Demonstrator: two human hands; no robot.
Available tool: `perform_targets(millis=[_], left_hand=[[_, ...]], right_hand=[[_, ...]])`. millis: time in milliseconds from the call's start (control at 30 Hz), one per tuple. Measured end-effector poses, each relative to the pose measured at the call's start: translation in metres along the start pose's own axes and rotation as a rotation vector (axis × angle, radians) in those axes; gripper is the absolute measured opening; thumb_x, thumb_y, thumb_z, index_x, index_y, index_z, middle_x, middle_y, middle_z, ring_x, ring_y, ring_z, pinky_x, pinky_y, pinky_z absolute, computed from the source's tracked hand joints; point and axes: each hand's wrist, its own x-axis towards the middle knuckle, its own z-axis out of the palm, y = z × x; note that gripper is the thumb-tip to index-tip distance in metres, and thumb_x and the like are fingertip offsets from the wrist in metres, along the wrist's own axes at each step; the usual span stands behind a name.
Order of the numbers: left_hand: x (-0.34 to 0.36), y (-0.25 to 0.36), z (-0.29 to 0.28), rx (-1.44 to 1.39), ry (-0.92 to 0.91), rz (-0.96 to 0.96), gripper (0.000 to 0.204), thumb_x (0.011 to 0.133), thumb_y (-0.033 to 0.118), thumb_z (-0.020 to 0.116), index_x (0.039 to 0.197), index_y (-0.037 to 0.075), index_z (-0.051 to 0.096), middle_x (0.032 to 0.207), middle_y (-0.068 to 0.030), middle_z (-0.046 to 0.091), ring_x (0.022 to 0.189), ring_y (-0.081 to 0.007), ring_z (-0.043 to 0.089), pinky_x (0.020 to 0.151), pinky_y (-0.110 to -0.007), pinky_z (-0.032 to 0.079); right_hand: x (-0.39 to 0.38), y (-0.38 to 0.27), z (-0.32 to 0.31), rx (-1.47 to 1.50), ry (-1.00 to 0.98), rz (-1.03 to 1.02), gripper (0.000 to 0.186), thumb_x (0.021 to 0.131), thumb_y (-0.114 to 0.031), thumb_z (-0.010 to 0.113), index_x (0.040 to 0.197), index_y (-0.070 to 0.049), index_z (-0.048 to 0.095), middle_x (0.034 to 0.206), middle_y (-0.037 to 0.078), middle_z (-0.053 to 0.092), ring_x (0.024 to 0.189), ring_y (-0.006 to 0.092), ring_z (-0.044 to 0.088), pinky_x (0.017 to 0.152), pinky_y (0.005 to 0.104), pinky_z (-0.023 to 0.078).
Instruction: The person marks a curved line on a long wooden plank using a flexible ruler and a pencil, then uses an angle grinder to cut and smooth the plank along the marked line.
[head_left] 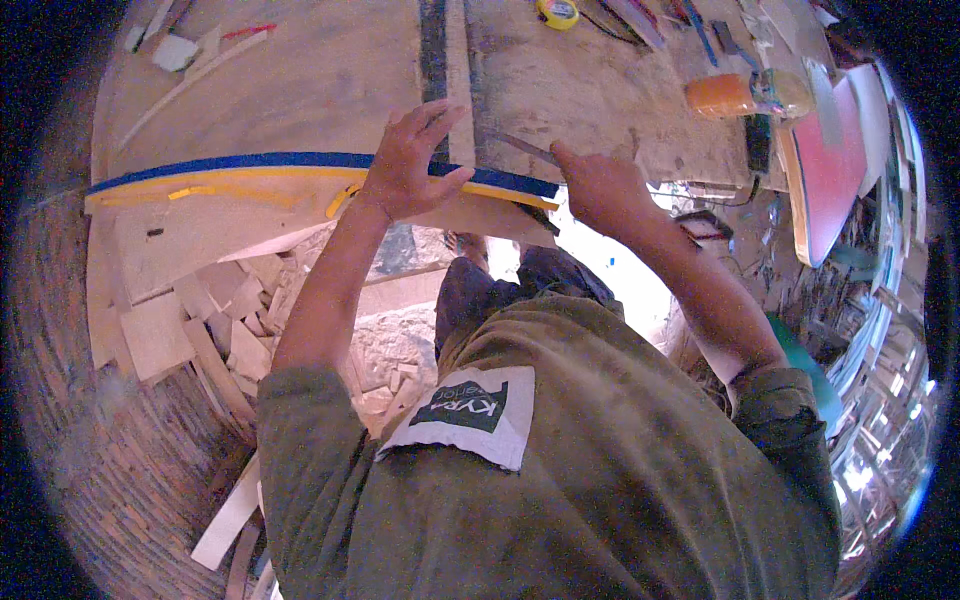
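The left hand (pixel 412 165) is spread above the near edge of the worktop (pixel 300 95), its fingers pointing toward the far side and its thumb held apart, over a long blue-and-yellow strip (pixel 270 165); whether the palm presses on it, I cannot tell. That strip runs along the near edge, from the near left corner to just beside the right hand (pixel 603 192). The right hand is curled round one end of a narrow grey tool (pixel 518 147) — its free end points left, over the worktop, on the far side of the strip. A yellow tape measure (pixel 557 13) lies well apart, toward the far edge, and an orange-and-clear container (pixel 748 94) lies on its side near the right edge. Toward the far left corner sits a small whitish block (pixel 176 53). Below the near edge, at the left, wood offcuts (pixel 158 335) are heaped — mostly pale, flat pieces.
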Motion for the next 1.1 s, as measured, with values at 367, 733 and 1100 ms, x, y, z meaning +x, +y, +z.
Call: perform_targets(millis=[367, 733, 1100], left_hand=[[-0.001, 0.002, 0.034, -0.240, -0.214, 0.116, 0.021, 0.080, 0.020, 0.081, 0.092, 0.006, 0.071, 0.093, -0.0124, 0.065, 0.089, -0.0322, 0.065, 0.075, -0.041, 0.055], [0.000, -0.001, 0.039, -0.111, -0.288, 0.092, 0.016, 0.089, 0.024, 0.072, 0.087, 0.008, 0.073, 0.082, -0.0097, 0.064, 0.081, -0.0304, 0.066, 0.067, -0.043, 0.055], [0.010, 0.015, 0.035, -0.183, -0.154, -0.046, 0.023, 0.092, 0.032, 0.071, 0.104, 0.013, 0.077, 0.100, -0.0086, 0.070, 0.097, -0.0303, 0.069, 0.082, -0.041, 0.057]], right_hand=[[-0.017, -0.008, 0.036, 0.045, 0.086, -0.115, 0.027, 0.092, -0.018, 0.060, 0.117, -0.011, 0.052, 0.083, 0.015, 0.072, 0.076, 0.0364, 0.073, 0.062, 0.0504, 0.057], [-0.003, -0.010, 0.041, 0.059, 0.027, -0.060, 0.022, 0.094, -0.017, 0.058, 0.114, -0.008, 0.053, 0.083, 0.016, 0.072, 0.076, 0.0371, 0.073, 0.061, 0.0498, 0.057], [-0.015, 0.009, 0.023, 0.100, -0.112, 0.028, 0.038, 0.089, -0.018, 0.063, 0.123, -0.010, 0.048, 0.088, 0.017, 0.073, 0.082, 0.0404, 0.072, 0.067, 0.0544, 0.056]])
